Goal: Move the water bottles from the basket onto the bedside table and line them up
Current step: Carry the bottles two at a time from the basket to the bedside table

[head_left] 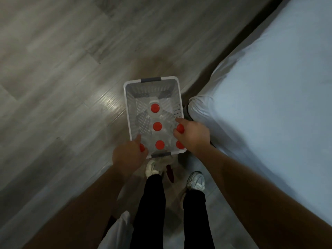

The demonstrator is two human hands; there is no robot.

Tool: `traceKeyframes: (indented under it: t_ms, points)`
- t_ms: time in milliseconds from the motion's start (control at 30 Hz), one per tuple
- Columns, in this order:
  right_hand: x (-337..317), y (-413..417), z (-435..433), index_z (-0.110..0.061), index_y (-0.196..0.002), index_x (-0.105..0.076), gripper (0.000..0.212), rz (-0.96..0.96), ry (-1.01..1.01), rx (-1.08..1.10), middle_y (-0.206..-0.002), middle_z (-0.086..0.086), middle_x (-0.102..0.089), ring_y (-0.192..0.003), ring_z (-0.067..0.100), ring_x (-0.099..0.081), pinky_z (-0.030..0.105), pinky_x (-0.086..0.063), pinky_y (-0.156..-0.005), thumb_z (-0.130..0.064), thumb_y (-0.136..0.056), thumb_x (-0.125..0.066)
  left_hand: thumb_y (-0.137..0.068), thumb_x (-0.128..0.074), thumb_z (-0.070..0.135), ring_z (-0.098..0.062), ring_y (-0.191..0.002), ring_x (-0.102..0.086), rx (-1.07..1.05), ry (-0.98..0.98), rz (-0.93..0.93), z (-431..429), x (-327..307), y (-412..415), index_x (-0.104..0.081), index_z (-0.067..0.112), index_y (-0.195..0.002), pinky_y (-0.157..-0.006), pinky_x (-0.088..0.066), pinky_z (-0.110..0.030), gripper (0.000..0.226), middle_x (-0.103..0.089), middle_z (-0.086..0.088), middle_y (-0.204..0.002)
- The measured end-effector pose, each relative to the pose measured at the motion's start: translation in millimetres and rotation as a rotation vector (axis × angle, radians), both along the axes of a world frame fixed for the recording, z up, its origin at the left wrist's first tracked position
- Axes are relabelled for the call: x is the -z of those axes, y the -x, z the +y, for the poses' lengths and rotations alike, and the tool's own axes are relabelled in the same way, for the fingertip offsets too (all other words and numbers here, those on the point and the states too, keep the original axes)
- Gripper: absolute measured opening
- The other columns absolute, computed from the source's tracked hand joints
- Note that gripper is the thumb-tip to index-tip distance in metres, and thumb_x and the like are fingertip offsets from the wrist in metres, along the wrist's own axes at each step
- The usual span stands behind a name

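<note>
A white perforated basket (130,112) stands on the floor right in front of my feet. Several clear water bottles with red caps stand upright in it, one of them (155,108) toward the far end and another (157,126) in the middle. My left hand (128,156) reaches over the near left corner, its fingers curled around a red-capped bottle (142,147). My right hand (193,134) is at the right wall, fingers closed around the neck of another bottle (180,128). The bedside table is out of view.
A bed with a pale blue sheet (269,96) fills the right side, its corner close to the basket. Grey wood-look floor (62,78) stretches to the left and beyond. My legs and white shoes (195,180) stand just behind the basket.
</note>
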State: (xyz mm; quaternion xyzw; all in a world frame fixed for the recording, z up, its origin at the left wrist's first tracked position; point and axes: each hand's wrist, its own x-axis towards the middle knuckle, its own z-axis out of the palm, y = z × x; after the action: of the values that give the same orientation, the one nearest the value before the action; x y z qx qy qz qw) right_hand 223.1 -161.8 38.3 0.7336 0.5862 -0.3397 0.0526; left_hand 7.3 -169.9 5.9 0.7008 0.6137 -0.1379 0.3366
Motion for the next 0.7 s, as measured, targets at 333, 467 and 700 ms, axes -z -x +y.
traceKeyframes:
  t_ms: [333, 467, 700]
  points:
    - [-108.5, 1.7, -34.4, -0.03, -0.13, -0.053, 0.044, 0.097, -0.061, 0.21, -0.109, 0.001, -0.068, -0.097, 0.02, -0.064, 0.029, -0.047, -0.082, -0.046, -0.09, -0.052, -0.09, -0.048, 0.043, -0.024, -0.092, -0.065, 0.083, -0.139, 0.016, -9.7, -140.0, 1.1, -0.044, 0.034, -0.135, -0.072, -0.047, -0.029, 0.046, -0.069, -0.005, -0.107]
    - [-171.8, 2.8, -72.7, -0.029, -0.124, -0.058, 0.04, 0.157, -0.176, 0.382, -0.108, -0.001, -0.069, -0.098, 0.018, -0.064, 0.025, -0.044, -0.079, -0.045, -0.087, -0.057, -0.086, -0.052, 0.049, -0.021, -0.085, -0.066, 0.111, -0.185, -0.061, -24.6, -199.6, 6.1, -0.049, 0.039, -0.129, -0.067, -0.046, -0.026, 0.045, -0.071, -0.001, -0.101]
    - [-246.7, -1.4, -167.5, -0.029, -0.101, -0.068, 0.025, 0.223, -0.399, 0.724, -0.091, -0.003, -0.072, -0.083, 0.015, -0.065, 0.035, -0.055, -0.074, -0.037, -0.076, -0.069, -0.077, -0.067, 0.043, -0.017, -0.078, -0.064, 0.025, -0.213, -0.334, -53.7, -283.9, -14.2, -0.063, 0.034, -0.098, -0.073, -0.053, -0.032, 0.023, -0.07, 0.005, -0.087]
